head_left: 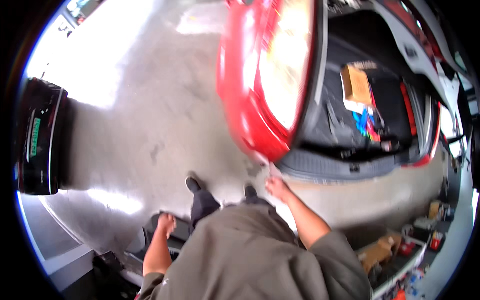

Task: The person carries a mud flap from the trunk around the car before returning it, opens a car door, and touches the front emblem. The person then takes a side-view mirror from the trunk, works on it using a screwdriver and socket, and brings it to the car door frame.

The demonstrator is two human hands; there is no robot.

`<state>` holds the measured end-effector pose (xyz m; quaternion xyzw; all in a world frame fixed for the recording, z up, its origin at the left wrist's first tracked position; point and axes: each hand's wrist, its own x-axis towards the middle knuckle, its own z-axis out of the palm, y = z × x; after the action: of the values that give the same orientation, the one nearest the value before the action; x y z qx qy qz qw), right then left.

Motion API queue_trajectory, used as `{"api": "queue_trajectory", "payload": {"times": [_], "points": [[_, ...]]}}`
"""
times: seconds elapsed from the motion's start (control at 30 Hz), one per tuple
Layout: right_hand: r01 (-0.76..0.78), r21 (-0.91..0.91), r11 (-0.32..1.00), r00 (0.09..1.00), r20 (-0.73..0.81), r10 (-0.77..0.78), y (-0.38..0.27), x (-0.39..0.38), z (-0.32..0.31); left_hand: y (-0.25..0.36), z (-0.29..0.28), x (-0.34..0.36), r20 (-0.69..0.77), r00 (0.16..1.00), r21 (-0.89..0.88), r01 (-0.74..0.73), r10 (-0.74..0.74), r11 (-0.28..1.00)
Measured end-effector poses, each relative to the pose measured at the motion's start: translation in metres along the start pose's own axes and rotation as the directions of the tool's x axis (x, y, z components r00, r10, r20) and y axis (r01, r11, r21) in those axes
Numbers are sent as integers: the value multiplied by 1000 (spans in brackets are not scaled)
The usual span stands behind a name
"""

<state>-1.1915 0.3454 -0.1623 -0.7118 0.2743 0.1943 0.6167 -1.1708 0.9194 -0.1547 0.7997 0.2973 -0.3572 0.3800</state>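
My right hand is closed, its fingers curled just below the rear corner of a red car. A pale scrap shows at its fingertips, too blurred to name; whether the hand touches the bumper I cannot tell. Low at my left side hangs my left hand, loosely curled with nothing visible in it. Behind that hand is a dark grey case or cart, partly covered by my arm. The car's tailgate stands raised over its boot, which has a dark sill.
Inside the boot lie a brown cardboard box and a bright multicoloured bundle. A black cabinet with a green label stands at far left. Cartons and small parts fill a shelf at lower right. Grey floor stretches ahead.
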Motion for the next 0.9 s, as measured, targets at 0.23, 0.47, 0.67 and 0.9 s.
{"api": "queue_trajectory", "payload": {"times": [0.23, 0.47, 0.67, 0.9], "points": [[-204, -189, 961, 968, 110, 227, 175, -84, -188, -127, 260, -145, 172, 966, -287, 236, -192, 928], [-141, -443, 885, 953, 181, 243, 75, 16, -108, -61, 119, -50, -69, 968, -331, 206, -241, 921], [-111, -146, 983, 991, 51, 120, -30, 114, -69, 73, 32, 106, -173, 981, -241, 44, -87, 970], [-60, -722, 689, 936, 198, 290, -63, 334, -93, 320, -16, 181, -56, 975, -240, -221, 213, 945]]}}
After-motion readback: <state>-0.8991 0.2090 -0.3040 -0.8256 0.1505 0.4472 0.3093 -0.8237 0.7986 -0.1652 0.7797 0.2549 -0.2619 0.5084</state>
